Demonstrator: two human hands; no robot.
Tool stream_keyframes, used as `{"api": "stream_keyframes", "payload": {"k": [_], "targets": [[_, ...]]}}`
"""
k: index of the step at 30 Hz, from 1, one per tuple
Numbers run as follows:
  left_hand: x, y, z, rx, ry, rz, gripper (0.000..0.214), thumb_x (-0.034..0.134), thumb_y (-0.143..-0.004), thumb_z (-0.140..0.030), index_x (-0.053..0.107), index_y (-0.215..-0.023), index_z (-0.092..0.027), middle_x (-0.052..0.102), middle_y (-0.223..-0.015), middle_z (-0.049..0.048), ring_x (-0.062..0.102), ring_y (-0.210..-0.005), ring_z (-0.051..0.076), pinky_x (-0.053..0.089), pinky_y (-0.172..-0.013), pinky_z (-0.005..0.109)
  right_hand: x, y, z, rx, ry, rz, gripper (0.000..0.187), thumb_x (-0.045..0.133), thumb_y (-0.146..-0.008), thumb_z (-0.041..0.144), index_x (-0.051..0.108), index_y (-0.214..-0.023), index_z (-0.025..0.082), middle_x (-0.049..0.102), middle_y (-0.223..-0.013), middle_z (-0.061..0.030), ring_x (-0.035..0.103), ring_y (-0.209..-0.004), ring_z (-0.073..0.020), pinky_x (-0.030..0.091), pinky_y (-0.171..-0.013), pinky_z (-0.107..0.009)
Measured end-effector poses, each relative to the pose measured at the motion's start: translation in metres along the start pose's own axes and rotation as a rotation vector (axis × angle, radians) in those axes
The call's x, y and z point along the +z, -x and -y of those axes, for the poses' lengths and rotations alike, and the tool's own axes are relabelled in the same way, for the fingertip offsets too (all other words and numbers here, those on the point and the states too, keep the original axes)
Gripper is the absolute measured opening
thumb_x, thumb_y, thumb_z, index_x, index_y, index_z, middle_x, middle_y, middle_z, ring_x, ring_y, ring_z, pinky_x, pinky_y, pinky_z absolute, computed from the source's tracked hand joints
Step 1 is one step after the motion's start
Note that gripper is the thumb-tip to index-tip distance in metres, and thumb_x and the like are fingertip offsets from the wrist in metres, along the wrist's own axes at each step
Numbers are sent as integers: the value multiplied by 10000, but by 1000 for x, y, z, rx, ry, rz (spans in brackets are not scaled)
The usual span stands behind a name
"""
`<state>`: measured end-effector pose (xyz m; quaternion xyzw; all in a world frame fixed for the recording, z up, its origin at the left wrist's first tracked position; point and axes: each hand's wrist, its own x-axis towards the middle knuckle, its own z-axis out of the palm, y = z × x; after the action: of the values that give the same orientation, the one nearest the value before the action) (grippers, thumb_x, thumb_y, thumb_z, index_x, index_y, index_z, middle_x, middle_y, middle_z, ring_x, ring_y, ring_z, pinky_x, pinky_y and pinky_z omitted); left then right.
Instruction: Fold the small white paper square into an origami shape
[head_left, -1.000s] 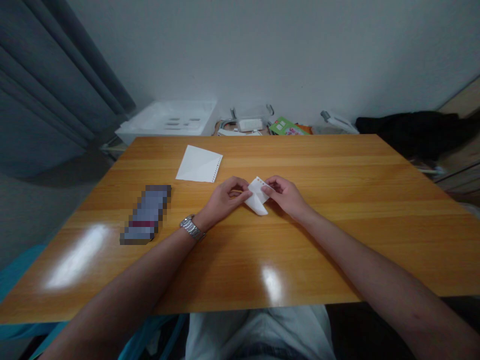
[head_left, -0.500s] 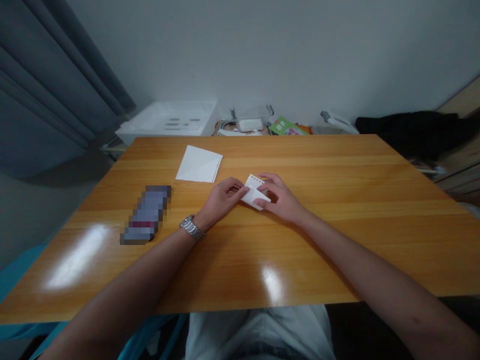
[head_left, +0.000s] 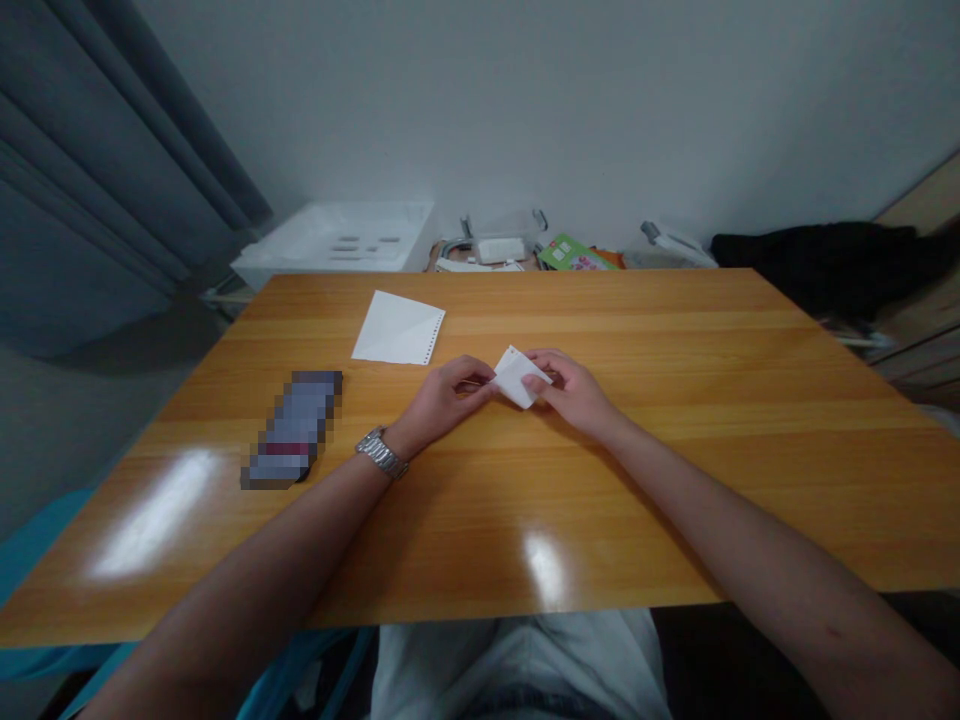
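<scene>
wooden table [head_left: 675,340] beneath; slip [head_left: 511,374] right of and nearer than the sheet [head_left: 397,330]; left hand [head_left: 444,395] pinches its sheet-side corner; right hand [head_left: 574,397] clasps the side away from the sheet; no clear long axis

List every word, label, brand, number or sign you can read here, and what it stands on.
No text is legible.
Green printed item: pale marks, too small and blurred to read.
Phone-shaped object: pixelated, unreadable.
Wristwatch: no readable marking.
Folded paper and loose sheet: no writing visible.
</scene>
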<state>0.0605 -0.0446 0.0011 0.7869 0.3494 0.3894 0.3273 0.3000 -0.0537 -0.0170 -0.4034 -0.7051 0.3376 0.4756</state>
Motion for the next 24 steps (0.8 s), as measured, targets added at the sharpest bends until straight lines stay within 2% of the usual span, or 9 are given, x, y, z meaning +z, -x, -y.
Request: {"api": "stream_keyframes", "payload": {"k": [5, 11, 15, 18, 24], "targets": [[-2, 0, 0, -44, -39, 9, 197, 682, -921, -357, 690, -944, -161, 717, -928, 52, 676, -813, 145, 561, -736, 258, 0, 0, 1, 12, -42, -10, 256, 675, -923, 480, 682, -919, 224, 672, -1166, -105, 630, -1115, -243, 497, -957, -396], [-3, -1, 1, -79, -61, 4, 209, 689, -911, -368, 685, -921, -159, 723, -880, 42, 663, -756, 136, 543, -698, 248, 0, 0, 3, 34, -52, -8, 268, 687, -913, 486, 686, -923, 217, 688, -1148, -94, 640, -1087, -237, 498, -944, -384], [1, 0, 0, -92, -23, 10, 213, 687, -908, -371, 676, -917, -158, 727, -886, 46, 669, -761, 138, 559, -712, 255, 1, 1, 5, 128, -101, -14, 280, 720, -881, 464, 684, -983, 206, 709, -1022, -72, 660, -916, -212, 521, -826, -361], [2, 0, -2, -98, 19, -1, 221, 690, -900, -374, 670, -929, -156, 727, -904, 53, 679, -780, 143, 577, -732, 267, 2, 1, 7, 175, -134, -32, 272, 748, -847, 436, 666, -958, 202, 704, -932, -48, 647, -814, -190, 517, -733, -332], [4, 1, -1, -131, 117, -20, 239, 704, -896, -383, 637, -966, -165, 717, -939, 60, 687, -820, 153, 592, -743, 281, 4, 0, 6, 144, -181, -78, 284, 785, -798, 335, 623, -1008, 233, 699, -996, -40, 650, -877, -179, 520, -794, -332]]}}
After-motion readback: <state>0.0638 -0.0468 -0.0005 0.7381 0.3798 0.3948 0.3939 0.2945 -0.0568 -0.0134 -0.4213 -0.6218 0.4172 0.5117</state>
